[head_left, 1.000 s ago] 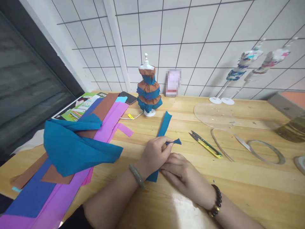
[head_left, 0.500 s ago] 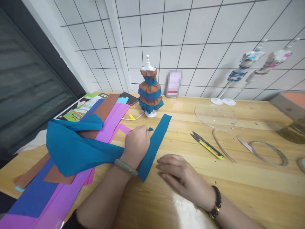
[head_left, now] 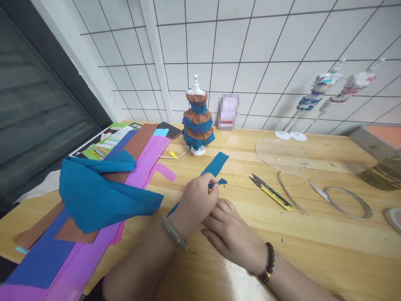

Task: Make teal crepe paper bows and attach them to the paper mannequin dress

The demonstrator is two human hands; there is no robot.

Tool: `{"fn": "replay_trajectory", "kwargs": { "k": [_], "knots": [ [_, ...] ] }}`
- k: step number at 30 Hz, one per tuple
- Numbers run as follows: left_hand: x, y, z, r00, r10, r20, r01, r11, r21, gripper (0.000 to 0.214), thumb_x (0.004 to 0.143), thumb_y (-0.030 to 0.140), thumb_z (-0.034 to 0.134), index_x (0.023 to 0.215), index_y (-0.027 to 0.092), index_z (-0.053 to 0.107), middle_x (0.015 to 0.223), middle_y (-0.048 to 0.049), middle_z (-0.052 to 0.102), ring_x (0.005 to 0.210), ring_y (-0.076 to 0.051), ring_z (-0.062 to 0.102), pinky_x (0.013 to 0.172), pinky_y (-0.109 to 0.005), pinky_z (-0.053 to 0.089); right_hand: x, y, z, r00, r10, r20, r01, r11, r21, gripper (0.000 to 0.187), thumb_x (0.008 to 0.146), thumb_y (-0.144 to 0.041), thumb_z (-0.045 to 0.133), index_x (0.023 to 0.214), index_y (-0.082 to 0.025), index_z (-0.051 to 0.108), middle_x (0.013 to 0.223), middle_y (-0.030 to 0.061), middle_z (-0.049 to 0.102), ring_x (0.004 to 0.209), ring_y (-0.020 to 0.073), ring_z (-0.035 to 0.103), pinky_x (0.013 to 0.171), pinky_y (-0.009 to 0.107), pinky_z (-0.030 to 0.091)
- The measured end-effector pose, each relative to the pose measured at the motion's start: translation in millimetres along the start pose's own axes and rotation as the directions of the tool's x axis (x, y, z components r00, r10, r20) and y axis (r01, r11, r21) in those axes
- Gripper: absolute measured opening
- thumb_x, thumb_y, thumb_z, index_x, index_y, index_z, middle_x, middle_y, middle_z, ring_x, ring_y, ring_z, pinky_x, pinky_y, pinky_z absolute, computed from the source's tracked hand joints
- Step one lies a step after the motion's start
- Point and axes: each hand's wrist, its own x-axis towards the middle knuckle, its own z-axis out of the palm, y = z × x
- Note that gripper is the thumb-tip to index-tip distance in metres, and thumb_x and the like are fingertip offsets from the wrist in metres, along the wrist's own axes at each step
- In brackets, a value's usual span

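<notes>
1. Left hand [head_left: 198,201] pinches a small blue scrap [head_left: 222,182].
2. Blue strip [head_left: 216,164] lies on the table [head_left: 344,238], partly behind that hand.
3. Right hand [head_left: 233,234] is just beside; cannot tell its grip.

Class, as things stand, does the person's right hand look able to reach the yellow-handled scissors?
Probably yes: the scissors lie on the table just beyond the right hand, and nothing seems to stand between them. The left hand is on the other side, out of the way.

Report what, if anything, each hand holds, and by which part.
The left hand pinches a teal crepe-paper piece behind its flared end; whether the right hand holds anything is hidden.
</notes>
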Motion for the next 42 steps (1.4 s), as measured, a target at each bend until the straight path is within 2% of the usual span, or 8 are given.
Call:
{"fn": "replay_trajectory", "kwargs": {
  "k": [10,13,17,23,28,31,36,42],
  "knots": [
    [9,-30,21.4,0.999,-0.031,0.01,0.032,0.985,-0.168,0.013,0.077,0.023,0.047,0.076,0.018,0.059,0.066,0.0009,0.06,0.061,-0.012,0.054,0.058,-0.023,0.042,-12,33,-30,0.953,0.186,-0.239,-0.192,0.981,-0.003,0.018,0.087,-0.018,0.044,0.087,-0.019,0.062,0.079,0.0067,0.064,0.077,0.019,0.055,0.072,0.035,0.045],
    [10,-29,19.2,0.999,-0.039,-0.019,0.035,0.989,-0.146,0.014,0.078,0.025,0.048,0.076,0.018,0.06,0.06,0.0024,0.056,0.054,-0.01,0.05,0.051,-0.02,0.038,-23,63,-52,0.85,0.337,-0.406,-0.396,0.915,-0.07,0.016,0.084,-0.025,0.048,0.083,-0.019,0.063,0.079,0.007,0.065,0.077,0.0212,0.056,0.07,0.036,0.045],
    [6,-24,21.8,0.999,0.01,-0.03,-0.015,0.987,-0.158,0.016,0.078,0.027,0.049,0.076,0.017,0.062,0.059,0.0025,0.056,0.051,-0.009,0.048,0.049,-0.02,0.037,-41,102,-76,0.665,0.551,-0.505,-0.708,0.679,-0.192,0.021,0.079,-0.035,0.051,0.073,-0.02,0.064,0.07,0.0061,0.063,0.066,0.0222,0.056,0.056,0.033,0.041],
    [3,-22,26.8,0.999,0.033,-0.017,-0.036,0.974,-0.223,0.015,0.076,0.023,0.053,0.078,0.017,0.066,0.065,0.0003,0.064,0.056,-0.01,0.053,0.052,-0.019,0.041,-55,124,-79,0.526,0.751,-0.399,-0.85,0.452,-0.271,0.031,0.075,-0.044,0.049,0.068,-0.019,0.065,0.068,0.0093,0.065,0.064,0.0247,0.058,0.05,0.03,0.036],
    [1,-21,26.9,0.999,0.013,0.031,-0.004,0.964,-0.266,0.016,0.077,0.022,0.053,0.083,0.017,0.067,0.071,-0.0008,0.066,0.061,-0.01,0.055,0.058,-0.02,0.042,-51,120,-80,0.515,0.745,-0.425,-0.857,0.459,-0.233,0.029,0.079,-0.041,0.046,0.072,-0.021,0.065,0.067,0.0061,0.066,0.062,0.022,0.058,0.05,0.029,0.035],
    [2,-20,27.2,0.999,-0.011,0.044,0.024,0.95,-0.31,0.019,0.076,0.022,0.053,0.093,0.017,0.062,0.071,0.0008,0.062,0.06,-0.009,0.053,0.057,-0.019,0.041,-43,108,-78,0.526,0.646,-0.553,-0.813,0.573,-0.104,0.024,0.08,-0.039,0.049,0.076,-0.021,0.064,0.067,0.0032,0.065,0.061,0.0186,0.059,0.053,0.027,0.038],
    [3,-21,28.4,0.998,-0.018,0.056,0.038,0.923,-0.382,0.012,0.079,0.021,0.048,0.09,0.018,0.05,0.06,0.0064,0.046,0.051,-0.007,0.042,0.049,-0.018,0.032,-30,74,-64,0.704,0.221,-0.675,-0.432,0.888,-0.16,0.007,0.08,-0.023,0.056,0.076,-0.018,0.059,0.073,0.0042,0.066,0.068,0.0163,0.06,0.066,0.029,0.041],
    [2,-22,25.9,0.991,0.009,0.136,0.044,0.923,-0.382,0.01,0.081,0.02,0.042,0.079,0.018,0.051,0.06,0.0052,0.043,0.054,-0.007,0.04,0.05,-0.019,0.031,-25,44,-56,0.806,-0.09,-0.585,-0.094,0.956,-0.277,0.016,0.076,-0.008,0.058,0.088,-0.018,0.056,0.081,0.0057,0.068,0.075,0.0165,0.061,0.068,0.032,0.04]
  ]
}}
